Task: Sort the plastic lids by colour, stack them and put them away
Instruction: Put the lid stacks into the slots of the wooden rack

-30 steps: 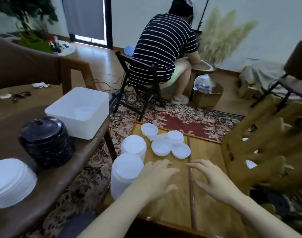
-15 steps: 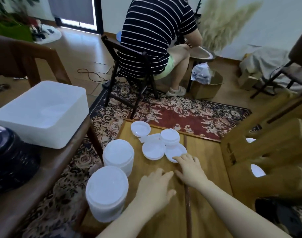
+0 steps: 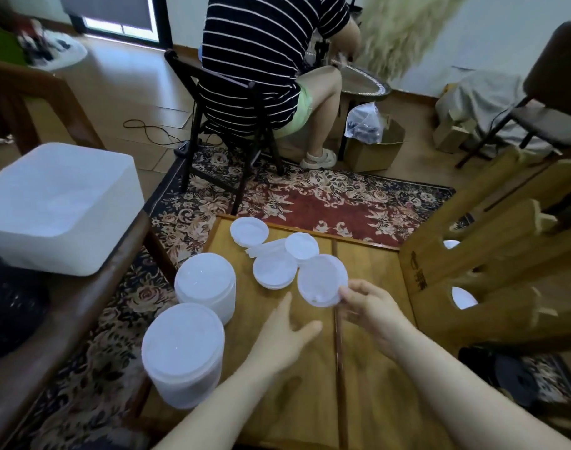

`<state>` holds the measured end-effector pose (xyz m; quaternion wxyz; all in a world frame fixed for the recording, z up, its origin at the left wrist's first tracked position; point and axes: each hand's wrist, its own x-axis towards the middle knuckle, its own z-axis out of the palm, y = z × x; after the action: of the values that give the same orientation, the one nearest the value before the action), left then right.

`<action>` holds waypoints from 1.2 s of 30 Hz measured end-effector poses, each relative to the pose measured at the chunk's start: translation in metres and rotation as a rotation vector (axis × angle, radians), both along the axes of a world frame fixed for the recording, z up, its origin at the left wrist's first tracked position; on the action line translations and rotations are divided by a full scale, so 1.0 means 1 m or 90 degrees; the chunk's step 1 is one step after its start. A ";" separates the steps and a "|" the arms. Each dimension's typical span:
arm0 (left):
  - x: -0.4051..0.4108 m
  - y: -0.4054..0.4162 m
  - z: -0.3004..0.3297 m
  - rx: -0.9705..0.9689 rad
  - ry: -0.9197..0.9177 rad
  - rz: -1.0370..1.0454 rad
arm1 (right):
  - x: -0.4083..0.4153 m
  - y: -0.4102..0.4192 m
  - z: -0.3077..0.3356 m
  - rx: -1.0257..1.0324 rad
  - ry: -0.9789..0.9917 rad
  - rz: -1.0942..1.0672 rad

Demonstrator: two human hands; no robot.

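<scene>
Since the previous frame the right hand [image 3: 368, 306] has gone from lying flat at the edge of the loose lids to pinching one — a translucent white lid [image 3: 322, 280] now sits tilted and raised between thumb and fingertips, just right of frame centre. The left hand [image 3: 282, 336] has shifted slightly forward; it hovers over the wooden table [image 3: 371, 368] with fingers relaxed and spread, gripping nothing, just below and left of the held lid.

Judgement: one loose lid has been collected; sorting of this group has started but is far from finished.

Outward from the hands, the remaining loose lids [image 3: 274, 269] lie in a cluster just above, some overlapping, with one lid [image 3: 249, 231] near the table's far edge at upper centre. Two tall stacks of white lids stand at the table's left edge — the near stack [image 3: 183, 352] at lower left, the far stack [image 3: 206, 280] just behind it. Both sit close to the edge over the patterned rug [image 3: 310, 203]; a careless sweep leftward could topple them.

A white bin [image 3: 60, 203] rests on a separate wooden surface at the left of frame. A wooden frame [image 3: 492, 261] bounds the table on the right. Open table lies below and between the hands. A seated person in a striped shirt [image 3: 264, 60] occupies upper centre, well apart.
</scene>
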<state>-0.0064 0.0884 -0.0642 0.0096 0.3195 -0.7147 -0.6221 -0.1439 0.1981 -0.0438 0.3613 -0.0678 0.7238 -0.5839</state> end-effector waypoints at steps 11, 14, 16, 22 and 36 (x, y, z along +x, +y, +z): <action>0.000 0.001 0.005 0.442 0.256 0.205 | 0.038 0.006 0.015 -0.161 -0.272 -0.018; 0.000 -0.002 0.003 0.438 0.249 0.234 | 0.035 0.005 0.015 -0.116 -0.222 -0.004; 0.000 -0.003 0.004 0.433 0.235 0.249 | 0.030 0.005 0.016 -0.084 -0.170 -0.017; 0.001 0.005 0.009 0.456 0.203 0.284 | 0.028 0.007 0.012 -0.053 -0.104 0.004; 0.013 0.008 0.003 0.410 -0.008 0.382 | -0.032 -0.100 -0.005 0.248 0.673 0.450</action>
<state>0.0061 0.0964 -0.0613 0.0855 0.5031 -0.3600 -0.7810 -0.1755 0.0981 -0.0491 0.1330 -0.5121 0.8299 -0.1769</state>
